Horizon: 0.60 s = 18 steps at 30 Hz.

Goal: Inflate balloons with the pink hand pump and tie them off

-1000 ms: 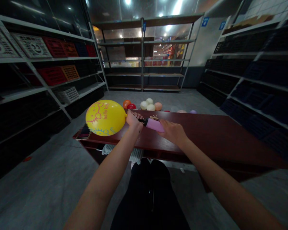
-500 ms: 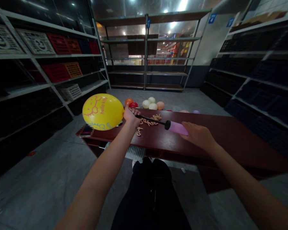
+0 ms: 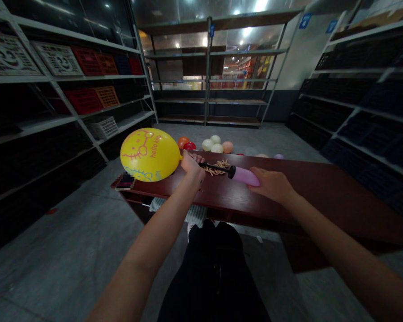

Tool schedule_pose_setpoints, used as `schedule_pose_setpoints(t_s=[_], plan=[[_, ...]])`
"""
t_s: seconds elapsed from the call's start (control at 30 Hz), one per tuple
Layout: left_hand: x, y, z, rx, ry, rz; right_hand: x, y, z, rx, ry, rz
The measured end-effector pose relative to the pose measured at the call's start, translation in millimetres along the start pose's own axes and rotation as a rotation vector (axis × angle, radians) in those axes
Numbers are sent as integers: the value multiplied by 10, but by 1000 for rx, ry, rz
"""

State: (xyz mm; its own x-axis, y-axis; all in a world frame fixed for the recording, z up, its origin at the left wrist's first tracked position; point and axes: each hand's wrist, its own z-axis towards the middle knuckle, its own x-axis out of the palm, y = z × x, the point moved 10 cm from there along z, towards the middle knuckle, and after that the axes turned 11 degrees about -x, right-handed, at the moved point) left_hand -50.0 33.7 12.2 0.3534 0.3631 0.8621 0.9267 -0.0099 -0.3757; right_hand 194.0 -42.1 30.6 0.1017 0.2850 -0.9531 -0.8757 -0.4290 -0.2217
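My left hand (image 3: 192, 164) is closed around the neck of a blown-up yellow balloon (image 3: 150, 154) with pink cartoon print, pinching it onto the black tip of a hand pump. My right hand (image 3: 272, 184) is wrapped round the pump's pink barrel (image 3: 245, 175), whose thin black rod is partly drawn out toward the left hand. Both hands hover just above a dark red table (image 3: 309, 188). A small heap of limp tan balloons (image 3: 218, 167) lies on the table behind the rod.
Several inflated balloons (image 3: 212, 145), orange, red, white and peach, lie on the grey floor beyond the table. Metal shelving lines both sides and the back; red, orange and white crates (image 3: 83, 100) sit on the left shelves. A small blurred object (image 3: 125, 181) rests at the table's left corner.
My right hand pulled the pink barrel out to the right, then pushed it partway back toward the left hand. The yellow balloon looks slightly fuller and sits higher.
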Motion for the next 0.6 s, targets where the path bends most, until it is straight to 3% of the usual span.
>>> schedule_pose_setpoints(t_s=[0.13,0.3,0.47,0.6], plan=[[-34,95,-8,-4,1,2,-66,261,245,-13,49,17],[-8,130,19,-12,53,25,-38,517,422,-3,-18,33],[-47,31,38,2,40,39,35,602,464,0,-71,54],[-68,-4,20,8,23,24,-23,634,516,-8,-104,35]])
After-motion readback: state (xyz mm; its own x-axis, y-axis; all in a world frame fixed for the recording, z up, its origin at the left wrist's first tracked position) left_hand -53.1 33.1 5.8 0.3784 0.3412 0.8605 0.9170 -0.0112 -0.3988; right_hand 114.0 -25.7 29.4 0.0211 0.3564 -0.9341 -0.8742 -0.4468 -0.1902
